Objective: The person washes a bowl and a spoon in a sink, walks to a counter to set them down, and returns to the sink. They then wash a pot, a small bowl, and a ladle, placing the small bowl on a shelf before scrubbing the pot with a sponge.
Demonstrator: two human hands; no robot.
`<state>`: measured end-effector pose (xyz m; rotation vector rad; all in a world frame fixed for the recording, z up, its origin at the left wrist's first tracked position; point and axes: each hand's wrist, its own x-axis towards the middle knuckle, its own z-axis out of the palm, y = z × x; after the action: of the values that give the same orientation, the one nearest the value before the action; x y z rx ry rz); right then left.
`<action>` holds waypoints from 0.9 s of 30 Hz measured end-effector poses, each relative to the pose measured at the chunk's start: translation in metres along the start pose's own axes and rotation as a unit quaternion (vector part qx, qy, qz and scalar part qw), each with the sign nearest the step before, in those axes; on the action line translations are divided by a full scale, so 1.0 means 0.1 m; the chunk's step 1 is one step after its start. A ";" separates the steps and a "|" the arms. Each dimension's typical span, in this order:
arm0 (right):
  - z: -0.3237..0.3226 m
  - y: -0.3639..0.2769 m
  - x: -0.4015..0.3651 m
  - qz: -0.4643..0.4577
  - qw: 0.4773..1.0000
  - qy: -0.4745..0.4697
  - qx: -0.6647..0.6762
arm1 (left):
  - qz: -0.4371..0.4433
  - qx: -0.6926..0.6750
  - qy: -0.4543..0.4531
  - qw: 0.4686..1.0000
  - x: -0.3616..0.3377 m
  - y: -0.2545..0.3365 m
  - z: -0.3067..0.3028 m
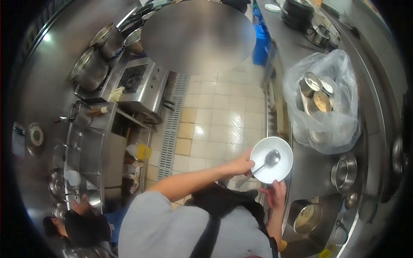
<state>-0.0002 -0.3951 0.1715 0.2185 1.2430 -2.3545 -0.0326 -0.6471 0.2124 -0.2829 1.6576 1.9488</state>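
A white bowl (280, 172) is tilted towards me, its inside facing up. My left hand (241, 166) is closed on its left rim. Inside the bowl rests the round head of a metal spoon (272, 158); its handle slants over the lower-left rim, close to my left fingers. My right hand (276, 195) is at the near edge of the bowl, fingers spread and fingertips at the rim. Whether they also press on the underside is hidden. Below and right of that hand, a metal pot (308, 218) with pale contents sits in the sink (297, 202).
Along the right counter (307, 167) lies a clear plastic bag (344, 129) holding metal containers, with metal bowls (343, 173) nearby. Stove (148, 88) and large pots (89, 69) stand at left. Another person (86, 228) is at lower left. A tiled floor (215, 116) runs between.
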 end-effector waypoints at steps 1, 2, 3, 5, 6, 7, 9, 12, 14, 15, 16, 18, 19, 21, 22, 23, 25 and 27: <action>0.00 0.00 0.16 0.006 0.999 -0.036 -0.011 | 0.000 -0.028 0.018 0.999 0.03 0.06 -0.10; 0.04 -0.03 0.29 0.015 0.999 -0.050 -0.002 | -0.003 -0.039 0.021 0.999 0.06 0.13 -0.21; 0.08 -0.06 0.44 0.025 0.998 -0.065 0.007 | -0.005 -0.051 0.026 0.998 0.10 0.21 -0.34; 0.20 -0.15 0.69 0.039 0.996 -0.082 0.012 | -0.006 -0.077 0.052 0.996 0.19 0.36 -0.54; 0.24 -0.17 0.83 0.043 0.995 -0.089 0.005 | -0.005 -0.084 0.059 0.995 0.25 0.43 -0.64; 0.26 -0.20 0.96 0.046 0.994 -0.096 -0.001 | -0.004 -0.091 0.066 0.994 0.30 0.51 -0.74; 0.28 -0.26 1.21 0.058 0.994 -0.096 -0.002 | 0.004 -0.107 0.086 0.991 0.39 0.68 -0.91; 0.26 -0.40 1.63 0.083 0.993 -0.082 0.000 | 0.018 -0.127 0.118 0.985 0.51 0.98 -1.16; 0.31 -0.53 1.93 0.107 0.991 -0.081 -0.013 | 0.016 -0.140 0.133 0.981 0.56 1.12 -1.33; 0.34 -0.58 2.12 0.124 0.988 -0.086 -0.042 | 0.027 -0.170 0.169 0.971 0.60 1.15 -1.39; 0.37 -0.63 2.34 0.137 0.984 -0.089 -0.069 | 0.037 -0.183 0.196 0.963 0.62 1.21 -1.46; 0.43 -0.69 2.73 0.148 0.975 -0.097 -0.135 | 0.043 -0.204 0.233 0.950 0.63 1.36 -1.59; 0.48 -0.70 2.95 0.147 0.968 -0.106 -0.175 | 0.036 -0.215 0.254 0.942 0.67 1.38 -1.70; 0.63 -0.74 3.28 0.142 0.957 -0.104 -0.231 | 0.028 -0.242 0.274 0.930 0.67 1.49 -1.88; 0.71 -0.74 3.44 0.133 0.957 -0.117 -0.230 | 0.035 -0.237 0.275 0.931 0.71 1.51 -2.02; 0.74 -0.73 3.60 0.120 0.959 -0.121 -0.228 | 0.034 -0.253 0.297 0.920 0.77 1.61 -2.09; 0.75 -0.70 3.79 0.099 0.962 -0.094 -0.235 | 0.020 -0.260 0.309 0.915 0.91 1.67 -2.36; 0.85 -0.63 4.03 0.089 0.960 -0.068 -0.256 | 0.014 -0.236 0.294 0.926 1.09 1.79 -2.69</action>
<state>-0.3777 -0.5657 0.1266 -0.0029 1.6336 -1.7909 -0.2702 -0.8886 0.2514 -1.1275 1.4827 2.4223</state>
